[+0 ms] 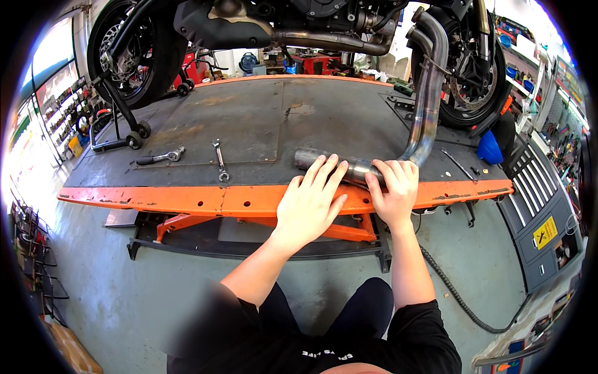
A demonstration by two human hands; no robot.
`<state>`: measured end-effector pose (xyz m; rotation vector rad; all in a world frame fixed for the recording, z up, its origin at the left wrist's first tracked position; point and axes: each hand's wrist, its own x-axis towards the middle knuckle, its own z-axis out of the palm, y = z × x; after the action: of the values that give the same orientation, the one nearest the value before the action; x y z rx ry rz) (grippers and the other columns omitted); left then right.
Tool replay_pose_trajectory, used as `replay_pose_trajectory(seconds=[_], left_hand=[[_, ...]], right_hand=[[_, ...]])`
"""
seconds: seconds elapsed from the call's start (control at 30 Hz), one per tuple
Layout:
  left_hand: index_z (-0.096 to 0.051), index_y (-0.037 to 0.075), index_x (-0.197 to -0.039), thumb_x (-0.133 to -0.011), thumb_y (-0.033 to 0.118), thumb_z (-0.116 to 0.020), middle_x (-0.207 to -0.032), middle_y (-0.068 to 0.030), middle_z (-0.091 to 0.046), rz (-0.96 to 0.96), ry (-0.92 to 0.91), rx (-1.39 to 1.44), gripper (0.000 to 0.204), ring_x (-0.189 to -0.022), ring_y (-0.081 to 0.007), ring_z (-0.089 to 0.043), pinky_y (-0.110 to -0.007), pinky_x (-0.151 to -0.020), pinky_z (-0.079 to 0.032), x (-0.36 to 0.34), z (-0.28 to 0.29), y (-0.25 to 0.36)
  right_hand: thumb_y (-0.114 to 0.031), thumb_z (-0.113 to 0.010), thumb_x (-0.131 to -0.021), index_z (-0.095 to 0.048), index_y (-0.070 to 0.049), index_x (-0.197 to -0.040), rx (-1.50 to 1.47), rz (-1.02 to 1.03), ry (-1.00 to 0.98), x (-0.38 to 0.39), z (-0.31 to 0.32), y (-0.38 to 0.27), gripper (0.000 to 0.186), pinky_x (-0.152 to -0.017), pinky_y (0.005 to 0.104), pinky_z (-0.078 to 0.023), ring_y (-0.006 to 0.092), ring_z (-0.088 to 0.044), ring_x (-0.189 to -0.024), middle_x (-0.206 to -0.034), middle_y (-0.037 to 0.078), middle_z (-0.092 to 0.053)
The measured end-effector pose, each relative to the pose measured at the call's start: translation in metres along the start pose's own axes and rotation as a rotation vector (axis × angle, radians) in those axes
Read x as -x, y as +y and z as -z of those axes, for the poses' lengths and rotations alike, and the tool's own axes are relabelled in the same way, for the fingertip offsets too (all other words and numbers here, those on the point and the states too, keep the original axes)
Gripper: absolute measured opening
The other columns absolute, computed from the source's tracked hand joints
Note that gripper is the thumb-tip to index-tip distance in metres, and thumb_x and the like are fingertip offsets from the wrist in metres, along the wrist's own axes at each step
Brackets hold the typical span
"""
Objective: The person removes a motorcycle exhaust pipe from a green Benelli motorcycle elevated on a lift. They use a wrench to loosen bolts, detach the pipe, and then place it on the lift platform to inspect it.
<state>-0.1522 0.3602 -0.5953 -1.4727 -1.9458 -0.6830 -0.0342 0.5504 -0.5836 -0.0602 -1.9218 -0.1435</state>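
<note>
A bare metal exhaust header pipe (426, 93) with heat-tinted twin tubes rises at the right and bends into a single thicker tube along the lift's near edge. My left hand (311, 202) lies over the open left end of that tube, fingers stretched and spread, thumb held apart from it. Near the bend, my right hand (396, 190) curls its fingers over the tube, with the thumb on the left side; the palm side is hidden. Left of my hands, a combination wrench (220, 161) and a ratchet (162, 156) with a dark handle rest on the lift.
A motorcycle (293, 25) stands on the orange-edged lift platform (237, 118), its rear wheel on a paddock stand (118, 118). To the right lie another wrench (460, 164) and a blue cup-like object (490, 148). A grey cabinet (542, 212) and a coiled hose (458, 296) are lower right.
</note>
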Motion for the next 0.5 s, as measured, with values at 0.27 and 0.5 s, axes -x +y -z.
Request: replay_pose_trajectory(seconds=[0.27, 0.5], left_hand=[[-0.041, 0.004, -0.161, -0.097, 0.033, -0.072, -0.163, -0.0160, -0.044, 0.029, 0.102, 0.064, 0.077, -0.150, -0.0323, -0.044, -0.045, -0.117, -0.040, -0.001, 0.001, -0.002], [-0.039, 0.002, -0.161, -0.093, 0.030, -0.076, -0.156, -0.0168, -0.048, 0.171, 0.250, 0.151, 0.083, -0.140, -0.0345, -0.050, -0.046, -0.116, -0.040, 0.003, -0.009, -0.002]], right_hand=[[-0.023, -0.081, -0.087, -0.075, -0.003, -0.101, 0.008, 0.006, -0.005, 0.000, 0.000, 0.001, 0.025, -0.089, 0.0421, -0.045, 0.0273, -0.061, -0.087, -0.091, 0.006, -0.068], [-0.023, -0.082, -0.086, -0.075, -0.003, -0.101, 0.009, 0.012, 0.009, 0.002, -0.003, 0.003, 0.026, -0.088, 0.0413, -0.045, 0.0261, -0.061, -0.086, -0.090, 0.005, -0.067]])
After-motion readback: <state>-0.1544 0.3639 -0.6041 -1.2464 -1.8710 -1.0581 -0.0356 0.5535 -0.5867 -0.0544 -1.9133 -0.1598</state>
